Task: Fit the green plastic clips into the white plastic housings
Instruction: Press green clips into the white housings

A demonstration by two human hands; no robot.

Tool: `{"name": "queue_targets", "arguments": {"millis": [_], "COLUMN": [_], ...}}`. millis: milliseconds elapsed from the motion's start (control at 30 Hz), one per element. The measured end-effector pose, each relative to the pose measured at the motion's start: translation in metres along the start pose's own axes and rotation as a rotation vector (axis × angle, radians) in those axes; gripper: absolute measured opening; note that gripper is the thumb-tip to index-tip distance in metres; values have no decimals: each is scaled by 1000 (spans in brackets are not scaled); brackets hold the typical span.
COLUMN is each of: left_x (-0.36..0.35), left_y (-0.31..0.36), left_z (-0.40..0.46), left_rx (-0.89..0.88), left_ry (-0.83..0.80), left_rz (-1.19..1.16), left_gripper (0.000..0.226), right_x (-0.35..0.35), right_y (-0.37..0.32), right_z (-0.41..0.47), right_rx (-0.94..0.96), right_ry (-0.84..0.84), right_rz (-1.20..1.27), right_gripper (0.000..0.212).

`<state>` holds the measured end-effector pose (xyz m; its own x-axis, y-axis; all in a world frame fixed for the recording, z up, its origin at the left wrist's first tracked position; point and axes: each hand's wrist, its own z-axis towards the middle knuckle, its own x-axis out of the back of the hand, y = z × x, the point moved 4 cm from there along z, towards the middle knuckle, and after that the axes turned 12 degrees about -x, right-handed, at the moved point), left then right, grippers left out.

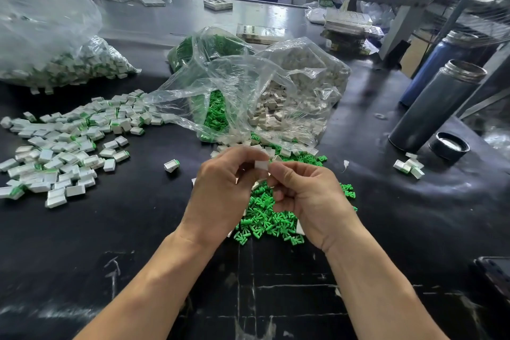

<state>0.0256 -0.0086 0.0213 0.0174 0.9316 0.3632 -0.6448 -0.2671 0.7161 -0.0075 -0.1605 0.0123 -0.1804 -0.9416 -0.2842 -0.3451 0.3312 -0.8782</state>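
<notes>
No brand, label or legible writing shows anywhere; only scratch marks on the black table near the bottom centre of the frame.

At centre frame the left hand and right hand meet above a loose heap of green clips. Between their fingertips sits one white housing, a small pale rectangular block; the left hand's curled fingers and thumb pinch it, and the right hand's thumb and forefinger close against its right edge. Whether the right hand also holds a clip cannot be told.

The clips are bright green, small and pronged. To the left of the frame lies a wide scatter of fitted housings, white with green at one end, and a single one lies apart, just left of the hands. Behind the hands, at upper centre, an open clear plastic bag spills green clips and white housings. A grey flask stands at right.
</notes>
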Motion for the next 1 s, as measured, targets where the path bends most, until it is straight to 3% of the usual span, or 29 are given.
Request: {"name": "queue_targets", "arguments": {"millis": [100,333,433,533,667,733,867,1000], "left_x": [-2,-4,-2,-2,-7,-12,-19,-23], "left_y": [2,0,-5,-8,-4,-2,0,3], "left_z": [-2,-2,-1,0,-1,-3,-5,-6], "left_rx": [44,188,220,228,239,244,248,229], "left_ry": [12,36,68,70,52,34,4,-21], "left_rz": [-33,-374,-413,-451,-533,-576,-623,-584], "left_gripper": [26,19,13,11,11,11,7,9], "right_x": [-2,2,0,-4,-16,-21,-26,-25], "right_y": [1,-7,-5,-5,3,8,10,12], "right_z": [-1,-5,-6,-8,-8,-7,-6,-4], "right_rx": [73,387,449,390,199,134,104,189], "right_ry": [47,265,276,215,100,75,78,187], "right_rz": [-85,-444,-514,-327,-211,-229,-174,-220], "right_gripper": [11,14,14,18,64,73,68,49]}}
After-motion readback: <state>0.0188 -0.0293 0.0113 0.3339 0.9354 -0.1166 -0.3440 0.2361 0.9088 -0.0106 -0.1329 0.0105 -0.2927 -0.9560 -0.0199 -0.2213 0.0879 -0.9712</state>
